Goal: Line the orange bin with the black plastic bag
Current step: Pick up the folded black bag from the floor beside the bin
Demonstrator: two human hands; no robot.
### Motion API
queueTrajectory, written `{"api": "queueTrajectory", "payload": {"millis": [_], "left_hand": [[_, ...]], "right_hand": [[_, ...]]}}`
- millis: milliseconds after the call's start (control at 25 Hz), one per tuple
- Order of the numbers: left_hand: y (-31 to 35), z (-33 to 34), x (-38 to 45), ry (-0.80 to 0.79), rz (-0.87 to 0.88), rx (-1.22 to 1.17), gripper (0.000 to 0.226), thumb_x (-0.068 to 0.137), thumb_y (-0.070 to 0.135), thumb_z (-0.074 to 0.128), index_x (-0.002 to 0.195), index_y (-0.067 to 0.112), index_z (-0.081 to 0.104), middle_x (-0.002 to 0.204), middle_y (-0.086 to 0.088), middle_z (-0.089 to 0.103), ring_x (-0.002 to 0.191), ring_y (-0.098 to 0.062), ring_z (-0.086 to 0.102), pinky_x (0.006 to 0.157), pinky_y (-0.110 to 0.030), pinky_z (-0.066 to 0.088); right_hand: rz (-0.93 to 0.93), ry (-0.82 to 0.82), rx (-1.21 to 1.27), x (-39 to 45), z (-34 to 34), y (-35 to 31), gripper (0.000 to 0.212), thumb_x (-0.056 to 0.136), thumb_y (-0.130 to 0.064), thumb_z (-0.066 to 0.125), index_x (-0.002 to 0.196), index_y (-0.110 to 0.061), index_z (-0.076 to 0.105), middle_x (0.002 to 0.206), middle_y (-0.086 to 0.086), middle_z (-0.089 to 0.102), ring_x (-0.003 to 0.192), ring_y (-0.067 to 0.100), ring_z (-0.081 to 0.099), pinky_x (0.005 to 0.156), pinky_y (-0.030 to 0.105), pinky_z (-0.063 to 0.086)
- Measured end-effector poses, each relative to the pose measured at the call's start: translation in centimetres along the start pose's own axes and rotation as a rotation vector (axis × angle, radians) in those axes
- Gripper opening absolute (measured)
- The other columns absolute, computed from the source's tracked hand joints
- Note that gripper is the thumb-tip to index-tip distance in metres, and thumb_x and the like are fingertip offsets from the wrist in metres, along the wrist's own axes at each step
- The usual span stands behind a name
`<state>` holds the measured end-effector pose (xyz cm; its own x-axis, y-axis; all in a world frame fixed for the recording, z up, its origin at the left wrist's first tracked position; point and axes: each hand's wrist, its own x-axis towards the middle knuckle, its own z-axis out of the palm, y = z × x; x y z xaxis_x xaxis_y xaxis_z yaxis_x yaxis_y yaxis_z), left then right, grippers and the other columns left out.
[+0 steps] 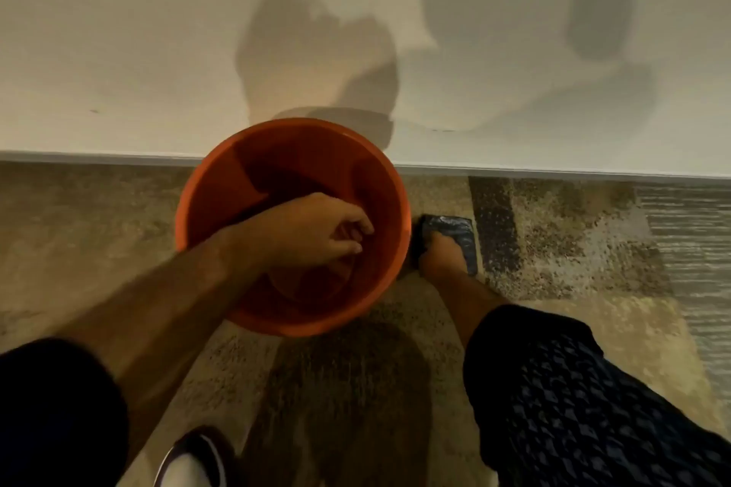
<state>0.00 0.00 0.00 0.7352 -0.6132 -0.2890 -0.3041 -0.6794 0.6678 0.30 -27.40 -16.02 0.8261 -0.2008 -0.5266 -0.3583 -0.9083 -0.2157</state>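
The pale wall (158, 32) filled the upper part of the view behind the orange bin (197, 206), carrying soft shadows of the bin and of the person's arms; its light baseboard (553, 170) ran along the floor line just behind the bin's far rim. The speckled floor (79, 233) lay under the bin, darker patches to the bin's right and a broad shadow in front of it. A patterned dark sleeve (573, 399) entered from the near right of the bin, and a dark sleeve (51, 407) from the near left; a white shoe toe (186, 467) showed at the bottom edge, in front of the bin. The bin stood upright on the floor, close against the wall, round, open-topped, its inside bare orange with no liner seen in it. The left forearm crossed the bin's near-left rim and blocked part of the interior. The left hand (316, 235) hung inside the bin's mouth, fingers curled loosely downward; whether it gripped anything could not be told. The right hand (439, 253) was on the floor just right of the bin, fingers closed down onto the black plastic bag (455, 229), which lay as a small folded, glossy dark packet touching or nearly touching the bin's right wall, partly covered by that hand.
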Motion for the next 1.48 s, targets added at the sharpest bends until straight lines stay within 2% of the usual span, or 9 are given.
{"api": "queueTrajectory", "payload": {"millis": [200,400,560,640,840,880,1040,1240,1480], "left_hand": [[0.1,-1.1,0.2,0.052,-0.032,-0.103,0.034,0.104,0.026,0.066,0.137,0.031,0.067,0.119,0.021,0.072,0.106,0.009,0.067,0.09,-0.018,0.056],[-0.2,-1.1,0.0,0.044,-0.041,-0.047,0.034,0.102,0.023,0.069,0.135,0.029,0.069,0.113,0.025,0.068,0.103,0.018,0.063,0.081,-0.003,0.05],[0.1,-1.5,0.4,0.054,-0.031,-0.028,0.034,0.102,0.023,0.068,0.135,0.028,0.068,0.113,0.025,0.069,0.109,0.016,0.062,0.082,-0.005,0.05],[0.1,-1.6,0.8,0.063,-0.012,-0.001,0.035,0.102,0.024,0.068,0.136,0.028,0.068,0.118,0.02,0.072,0.108,0.012,0.065,0.083,-0.007,0.05],[0.4,-0.6,1.0,0.027,0.001,0.054,0.036,0.102,0.024,0.068,0.138,0.024,0.068,0.125,0.013,0.073,0.108,0.014,0.063,0.083,-0.003,0.047],[0.4,-0.4,1.0,0.011,-0.001,0.059,0.037,0.102,0.024,0.068,0.139,0.024,0.068,0.126,0.013,0.073,0.108,0.014,0.063,0.084,-0.004,0.047],[0.3,-0.7,1.0,-0.018,-0.03,0.061,0.039,0.102,0.025,0.069,0.14,0.026,0.067,0.127,0.016,0.072,0.101,0.021,0.06,0.08,0.001,0.046],[0.3,-1.9,1.5,-0.039,-0.076,0.024,0.041,0.101,0.026,0.07,0.142,0.027,0.064,0.122,0.018,0.07,0.102,0.013,0.063,0.081,-0.01,0.046],[0.1,-2.7,2.1,-0.045,-0.113,-0.022,0.041,0.101,0.027,0.07,0.141,0.03,0.064,0.119,0.02,0.071,0.105,0.008,0.065,0.08,-0.011,0.046]], "right_hand": [[-0.032,-0.141,-0.093,-0.1,2.7,2.0,0.046,0.104,-0.003,0.052,0.149,-0.009,0.059,0.168,0.018,0.036,0.146,0.039,0.047,0.12,0.047,0.043],[0.006,0.045,-0.087,1.1,2.5,2.6,0.035,0.106,-0.001,0.047,0.13,-0.005,0.071,0.132,0.02,0.07,0.119,0.037,0.068,0.098,0.044,0.057],[-0.017,0.029,-0.125,2.4,2.0,3.7,0.035,0.106,-0.002,0.05,0.139,-0.006,0.064,0.141,0.02,0.064,0.127,0.039,0.063,0.105,0.047,0.054],[-0.035,0.041,-0.178,2.3,2.5,4.8,0.036,0.103,-0.001,0.057,0.138,-0.006,0.064,0.141,0.02,0.062,0.125,0.038,0.064,0.103,0.047,0.055],[-0.004,0.068,-0.227,1.7,3.1,6.1,0.025,0.103,0.005,0.05,0.109,-0.003,0.073,0.119,0.019,0.074,0.105,0.037,0.072,0.085,0.046,0.06],[0.006,0.087,-0.215,1.7,3.0,6.0,0.026,0.104,0.004,0.049,0.112,-0.003,0.073,0.118,0.02,0.073,0.106,0.038,0.072,0.086,0.046,0.06],[0.075,0.124,-0.034,2.2,1.5,6.0,0.031,0.109,-0.007,0.047,0.128,-0.003,0.071,0.131,0.022,0.07,0.121,0.039,0.067,0.098,0.044,0.056],[0.099,0.297,0.188,2.3,-0.3,7.0,0.028,0.101,-0.014,0.061,0.124,-0.012,0.077,0.123,0.021,0.075,0.112,0.042,0.071,0.094,0.046,0.059],[0.205,0.526,0.637,1.9,-1.6,7.6,0.033,0.107,-0.02,0.054,0.132,-0.007,0.071,0.127,0.021,0.075,0.12,0.04,0.068,0.1,0.041,0.054]]}}
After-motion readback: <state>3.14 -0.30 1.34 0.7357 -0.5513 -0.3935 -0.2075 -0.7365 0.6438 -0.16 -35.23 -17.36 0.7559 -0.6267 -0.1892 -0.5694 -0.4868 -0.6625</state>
